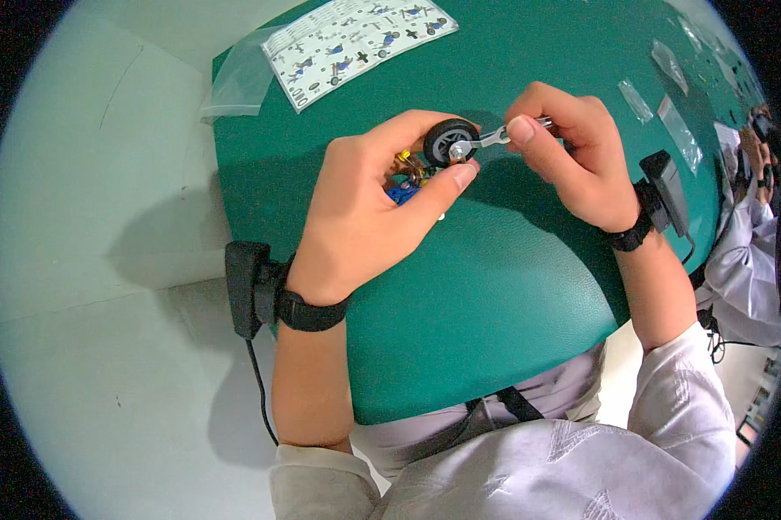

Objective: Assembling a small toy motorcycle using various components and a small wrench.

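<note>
A small toy vehicle model [402,192] with blue and yellow parts is gripped in my left hand [364,195], mostly hidden by the fingers. Its black-tyred wheel [440,141] with a grey hub shows between my thumb and forefinger. My right hand [576,152] pinches a small silver wrench [496,137] between thumb and fingers. The wrench's head meets the shiny nut [458,151] at the wheel's centre. Both hands are held above the green table [460,321].
A printed picture instruction sheet [360,45] lies at the far left beside a clear plastic bag [239,82]. Several small clear bags [680,134] are scattered at the far right. A white wall [96,217] borders the table's left side. Another person's sleeve [745,260] shows at the right edge.
</note>
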Demonstrator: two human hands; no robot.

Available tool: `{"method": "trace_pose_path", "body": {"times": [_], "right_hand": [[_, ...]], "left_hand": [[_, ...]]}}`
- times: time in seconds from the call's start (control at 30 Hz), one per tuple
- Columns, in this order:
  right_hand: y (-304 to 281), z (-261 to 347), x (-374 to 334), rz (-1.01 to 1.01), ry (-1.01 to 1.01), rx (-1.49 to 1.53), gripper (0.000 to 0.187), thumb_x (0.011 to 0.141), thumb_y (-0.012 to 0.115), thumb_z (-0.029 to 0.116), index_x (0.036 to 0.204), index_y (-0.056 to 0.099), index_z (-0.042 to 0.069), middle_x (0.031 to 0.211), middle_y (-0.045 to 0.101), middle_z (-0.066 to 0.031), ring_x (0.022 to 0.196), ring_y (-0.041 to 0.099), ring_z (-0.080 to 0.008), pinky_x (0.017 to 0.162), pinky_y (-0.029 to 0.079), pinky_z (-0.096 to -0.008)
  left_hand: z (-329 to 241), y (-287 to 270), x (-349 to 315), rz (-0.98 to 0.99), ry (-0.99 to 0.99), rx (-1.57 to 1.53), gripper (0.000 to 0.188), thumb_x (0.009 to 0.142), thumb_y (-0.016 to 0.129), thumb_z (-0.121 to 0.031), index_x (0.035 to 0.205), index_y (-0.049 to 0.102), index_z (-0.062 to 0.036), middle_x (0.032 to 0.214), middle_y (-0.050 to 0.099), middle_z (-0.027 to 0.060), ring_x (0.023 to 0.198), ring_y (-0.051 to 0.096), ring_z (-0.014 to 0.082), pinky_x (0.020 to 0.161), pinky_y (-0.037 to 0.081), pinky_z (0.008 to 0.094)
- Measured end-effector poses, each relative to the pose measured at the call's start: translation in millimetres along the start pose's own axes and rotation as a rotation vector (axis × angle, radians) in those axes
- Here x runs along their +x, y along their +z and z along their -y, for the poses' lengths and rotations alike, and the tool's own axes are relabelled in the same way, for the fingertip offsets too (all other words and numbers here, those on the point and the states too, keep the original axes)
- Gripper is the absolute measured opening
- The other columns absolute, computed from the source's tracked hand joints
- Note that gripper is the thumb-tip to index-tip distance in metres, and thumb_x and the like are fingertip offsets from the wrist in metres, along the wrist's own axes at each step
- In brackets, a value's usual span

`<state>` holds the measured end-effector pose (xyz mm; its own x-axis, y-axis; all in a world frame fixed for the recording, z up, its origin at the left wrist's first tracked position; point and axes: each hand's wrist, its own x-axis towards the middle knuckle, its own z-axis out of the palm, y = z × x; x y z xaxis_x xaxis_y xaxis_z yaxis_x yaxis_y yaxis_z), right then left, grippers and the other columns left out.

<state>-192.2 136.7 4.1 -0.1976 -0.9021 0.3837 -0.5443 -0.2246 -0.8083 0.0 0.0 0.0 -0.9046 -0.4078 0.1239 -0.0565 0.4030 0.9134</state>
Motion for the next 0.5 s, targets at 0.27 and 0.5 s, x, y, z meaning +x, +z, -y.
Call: {"method": "trace_pose_path", "body": {"times": [0.27,0.5], "right_hand": [[1.9,-6.8,1.9,-0.070,-0.182,-0.083,0.020,0.096,0.067,0.018,0.086,0.065,0.002,0.065,0.057,-0.0034,0.058,0.051,-0.0075,0.053,0.040,-0.0263],[-0.1,-4.1,1.1,-0.088,-0.190,-0.044,0.019,0.095,0.069,0.018,0.086,0.066,0.002,0.067,0.060,-0.0011,0.060,0.053,-0.0066,0.054,0.041,-0.0255]], "left_hand": [[-2.2,0.2,0.0,0.058,0.039,-0.006,0.030,0.095,0.068,-0.005,0.124,0.063,0.0014,0.097,0.074,0.0062,0.068,0.059,0.0049,0.059,0.049,0.0211],[-2.4,-1.3,0.0,0.088,0.048,-0.044,0.031,0.095,0.068,-0.005,0.125,0.061,0.0021,0.098,0.074,0.0082,0.067,0.059,0.0057,0.059,0.049,0.0218]]}}
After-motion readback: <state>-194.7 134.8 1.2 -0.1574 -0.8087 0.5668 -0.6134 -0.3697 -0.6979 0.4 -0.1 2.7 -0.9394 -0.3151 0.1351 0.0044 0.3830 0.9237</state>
